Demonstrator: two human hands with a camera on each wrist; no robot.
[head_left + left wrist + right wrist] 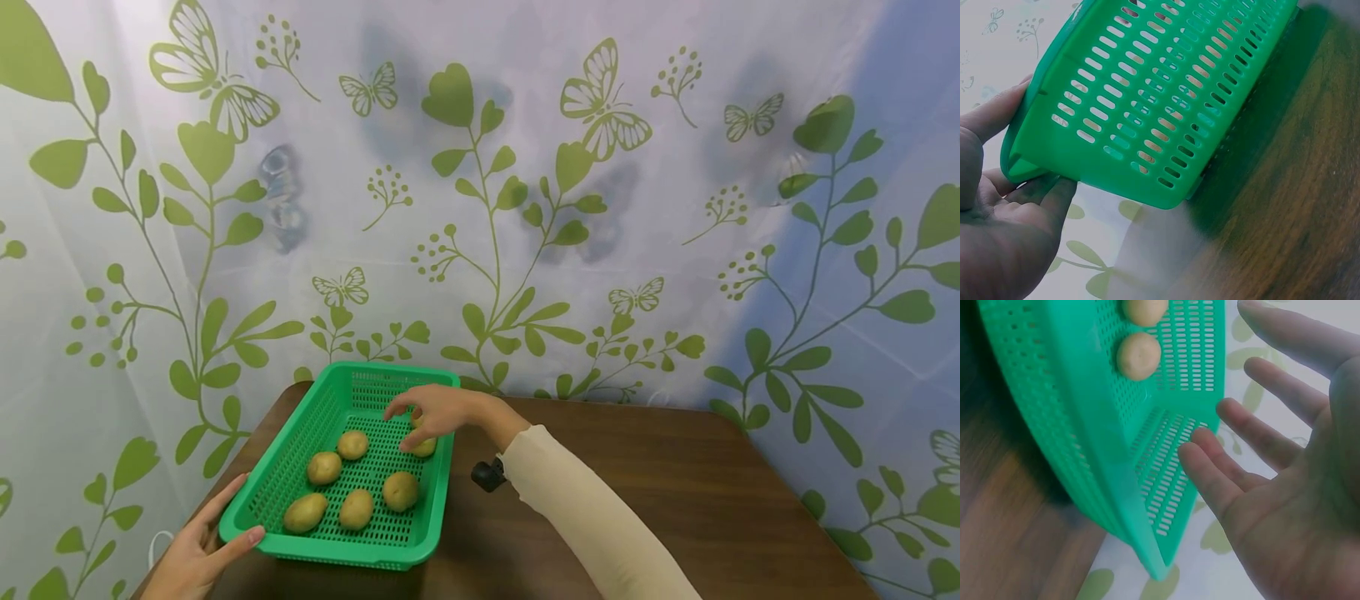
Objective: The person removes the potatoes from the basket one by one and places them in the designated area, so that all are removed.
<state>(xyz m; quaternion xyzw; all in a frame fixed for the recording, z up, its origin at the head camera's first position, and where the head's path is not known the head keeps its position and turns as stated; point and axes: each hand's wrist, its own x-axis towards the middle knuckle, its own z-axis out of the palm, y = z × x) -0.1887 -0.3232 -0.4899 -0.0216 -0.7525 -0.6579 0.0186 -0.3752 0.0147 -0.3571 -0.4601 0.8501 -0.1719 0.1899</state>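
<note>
A green plastic basket with slotted walls holds several potatoes. At its near left corner my left hand grips the rim, with the thumb on one side and the fingers tucked beneath the lip, as the left wrist view also shows. My right hand hovers over the basket's right side with nothing in it, its fingers spread in the right wrist view. Just below that hand sits a potato, and another behind it is mostly hidden by the hand.
The basket stands on the left part of a brown wooden table. A pale curtain printed with green leaves and butterflies hangs behind the table and along both sides. A small black device is at my right wrist.
</note>
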